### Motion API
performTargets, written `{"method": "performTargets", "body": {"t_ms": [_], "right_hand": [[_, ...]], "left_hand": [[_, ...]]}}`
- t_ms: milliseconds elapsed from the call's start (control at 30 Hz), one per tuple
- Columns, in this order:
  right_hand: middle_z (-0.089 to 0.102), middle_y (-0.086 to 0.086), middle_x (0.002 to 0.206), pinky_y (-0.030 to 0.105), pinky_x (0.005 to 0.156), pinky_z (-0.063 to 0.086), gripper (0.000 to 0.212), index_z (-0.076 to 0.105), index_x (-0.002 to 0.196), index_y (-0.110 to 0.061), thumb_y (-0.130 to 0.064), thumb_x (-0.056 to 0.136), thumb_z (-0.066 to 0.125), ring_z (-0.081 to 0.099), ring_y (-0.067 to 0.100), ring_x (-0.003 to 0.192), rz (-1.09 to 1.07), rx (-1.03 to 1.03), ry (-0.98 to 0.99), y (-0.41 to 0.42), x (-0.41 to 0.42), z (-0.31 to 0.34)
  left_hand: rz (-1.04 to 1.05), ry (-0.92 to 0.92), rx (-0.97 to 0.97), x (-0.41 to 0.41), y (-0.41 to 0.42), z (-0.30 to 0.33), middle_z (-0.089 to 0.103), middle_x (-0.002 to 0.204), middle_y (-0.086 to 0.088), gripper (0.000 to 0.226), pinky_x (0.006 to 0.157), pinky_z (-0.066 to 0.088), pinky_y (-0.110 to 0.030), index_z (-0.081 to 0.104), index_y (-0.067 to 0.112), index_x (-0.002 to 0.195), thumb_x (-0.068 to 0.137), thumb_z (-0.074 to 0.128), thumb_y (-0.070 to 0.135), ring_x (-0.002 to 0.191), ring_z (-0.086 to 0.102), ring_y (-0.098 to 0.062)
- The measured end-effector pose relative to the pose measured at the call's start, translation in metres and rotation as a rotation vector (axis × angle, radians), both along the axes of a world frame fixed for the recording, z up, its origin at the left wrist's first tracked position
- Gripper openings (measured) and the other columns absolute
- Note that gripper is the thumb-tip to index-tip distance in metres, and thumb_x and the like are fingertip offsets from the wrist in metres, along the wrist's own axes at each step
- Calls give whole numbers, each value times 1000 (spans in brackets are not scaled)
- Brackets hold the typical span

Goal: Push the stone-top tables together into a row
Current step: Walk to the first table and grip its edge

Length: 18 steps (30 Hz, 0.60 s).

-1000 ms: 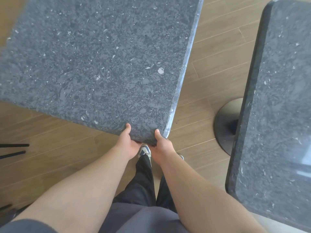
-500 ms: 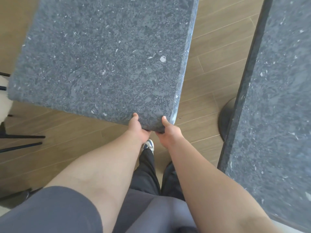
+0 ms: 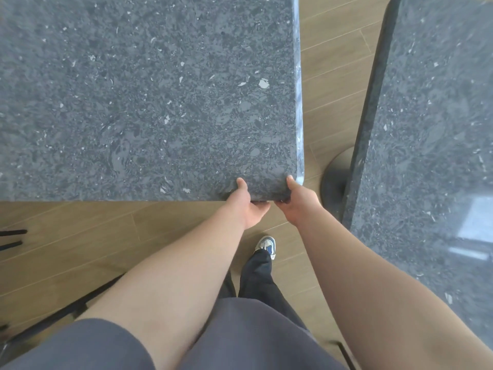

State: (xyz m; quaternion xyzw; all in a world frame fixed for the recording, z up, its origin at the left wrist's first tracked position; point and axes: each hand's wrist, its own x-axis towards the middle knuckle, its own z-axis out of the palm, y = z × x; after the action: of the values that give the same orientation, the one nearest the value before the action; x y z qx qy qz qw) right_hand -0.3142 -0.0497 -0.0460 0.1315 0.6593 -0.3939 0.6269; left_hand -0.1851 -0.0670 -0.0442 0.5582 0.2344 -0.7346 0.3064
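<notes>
Both forearms are reaching forward and down, close together. The left hand (image 3: 246, 206) and right hand (image 3: 298, 204) are gripping the near right corner of a stone tabletop (image 3: 149, 97), thumbs lying on top, fingers curling under the edge out of sight. This dark, white-flecked grey slab is standing apart from a second stone tabletop (image 3: 437, 145) at right, with wooden floor (image 3: 333, 84) showing between them.

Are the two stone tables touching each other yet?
No, a strip of wooden floor shows between the held table and the right table.
</notes>
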Motion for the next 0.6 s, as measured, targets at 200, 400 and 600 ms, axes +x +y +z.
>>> {"method": "performTargets", "body": {"t_ms": [200, 400, 600], "right_hand": [[48, 34, 141, 36, 93, 51, 38, 47, 133, 12, 7, 95, 47, 50, 43, 128, 310, -9, 243, 26, 1, 29], [55, 22, 137, 44, 103, 50, 45, 50, 135, -8, 8, 93, 50, 58, 36, 123, 284, -139, 212, 41, 41, 72], [65, 5, 93, 26, 70, 55, 34, 58, 117, -8, 5, 92, 39, 64, 17, 80, 459, -344, 207, 16, 108, 127]], "left_hand": [[-448, -77, -114, 46, 16, 33, 62, 130, -23, 35, 99, 51, -50, 41, 3, 138, 109, 38, 22, 115, 63, -36], [-458, -291, -280, 100, 26, 80, 64, 120, -16, 20, 94, 54, -44, 55, 3, 119, 106, 41, 8, 102, 65, -27], [-271, -509, -403, 188, 30, 127, 71, 102, -12, 18, 83, 58, -42, 60, 5, 111, 104, 43, 5, 91, 71, -26]]}}
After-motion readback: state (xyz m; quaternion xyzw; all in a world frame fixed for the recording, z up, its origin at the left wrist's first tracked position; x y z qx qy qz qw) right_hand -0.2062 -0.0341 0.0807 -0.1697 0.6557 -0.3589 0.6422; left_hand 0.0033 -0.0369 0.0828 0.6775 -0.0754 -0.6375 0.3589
